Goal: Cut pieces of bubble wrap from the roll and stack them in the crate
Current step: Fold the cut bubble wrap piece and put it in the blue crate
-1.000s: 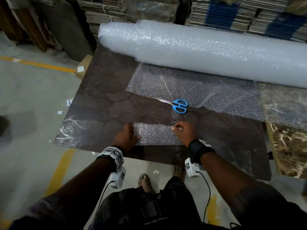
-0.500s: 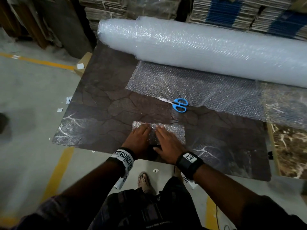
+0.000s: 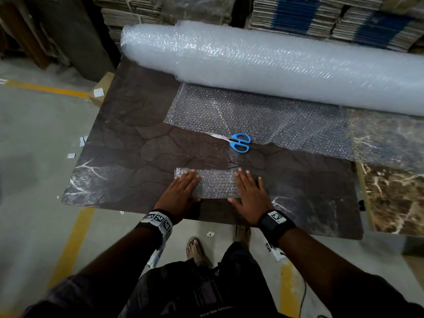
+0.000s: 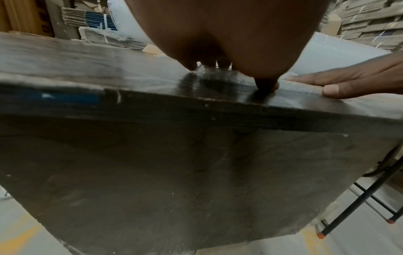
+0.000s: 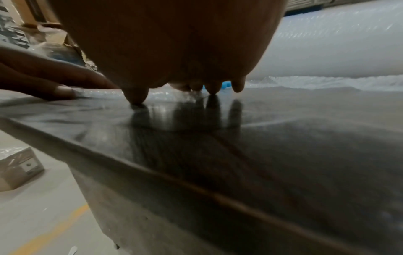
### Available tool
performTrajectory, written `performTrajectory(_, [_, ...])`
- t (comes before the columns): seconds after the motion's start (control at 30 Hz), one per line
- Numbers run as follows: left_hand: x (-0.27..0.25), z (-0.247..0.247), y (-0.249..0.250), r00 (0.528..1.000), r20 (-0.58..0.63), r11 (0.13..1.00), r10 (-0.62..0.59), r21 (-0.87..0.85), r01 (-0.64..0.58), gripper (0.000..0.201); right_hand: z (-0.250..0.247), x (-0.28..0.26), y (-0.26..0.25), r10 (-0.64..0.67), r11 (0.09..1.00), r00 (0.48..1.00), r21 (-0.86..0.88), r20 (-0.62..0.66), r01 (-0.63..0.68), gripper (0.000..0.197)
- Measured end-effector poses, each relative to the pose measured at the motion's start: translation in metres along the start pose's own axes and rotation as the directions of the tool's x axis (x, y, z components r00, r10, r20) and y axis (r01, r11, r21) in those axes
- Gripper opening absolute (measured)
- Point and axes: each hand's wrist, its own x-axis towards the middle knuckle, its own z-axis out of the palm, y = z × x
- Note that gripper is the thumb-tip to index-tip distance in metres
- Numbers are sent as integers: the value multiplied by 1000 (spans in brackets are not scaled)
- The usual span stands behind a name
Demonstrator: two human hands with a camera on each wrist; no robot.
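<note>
Springy bubble film could unfold or skate off the glossy table edge once you lift your flat left hand and right hand, both spread, fingers straight, pressing its ends. Your folded bubble wrap piece lies near the front edge, clear and crinkled, well apart from the roll.

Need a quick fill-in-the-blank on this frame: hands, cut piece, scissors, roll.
1. Both hands press flat on the small cut piece of ____ wrap.
2. The scissors have ____ handles.
3. The left hand and right hand have fingers that are ____, not curled.
4. The big roll lies at the table's ____ edge.

Missing: bubble; blue; straight; far
</note>
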Motion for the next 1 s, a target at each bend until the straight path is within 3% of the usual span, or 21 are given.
performTrajectory(0.13, [5,-3,-7,998,-50,995,28,-93,-32,53,-9,1,-26,-133,990,991,53,-2,133,83])
performTrajectory(0.23, [3,-11,-5,993,-114,991,-13,-137,-2,40,-7,-1,-39,-143,978,987,142,-67,152,75])
performTrajectory(0.37, [-6,-29,3,989,-122,973,-86,-225,57,34,-7,-8,-37,-52,951,983,292,-174,102,51])
performTrajectory(0.47, [-12,-44,14,984,-128,954,-126,-287,85,21,-17,-17,-29,58,847,969,525,-241,80,41])
performTrajectory(0.57, [-10,-54,25,983,-95,903,-160,-416,107,21,-30,-27,-15,196,749,951,662,-240,13,27])
performTrajectory(0.67, [-1,-53,33,991,12,788,-135,-605,114,42,-41,-44,4,265,706,950,704,-164,-76,19])
performTrajectory(0.77, [10,-49,47,991,101,823,-83,-554,125,65,-46,-65,28,274,677,956,727,-105,-114,9])
performTrajectory(0.8, [13,-48,55,990,116,851,-78,-510,127,65,-47,-74,36,292,669,952,731,-89,-136,13])
performTrajectory(0.83, [16,-47,65,990,122,876,-71,-467,121,57,-47,-84,44,321,653,944,739,-75,-164,19])
performTrajectory(0.9, [22,-44,90,992,108,893,-61,-439,102,35,-49,-108,60,382,600,922,777,-69,-191,9])
performTrajectory(1.0, [34,-39,136,997,70,873,-27,-485,57,27,-47,-149,89,485,559,870,795,-86,-233,12])
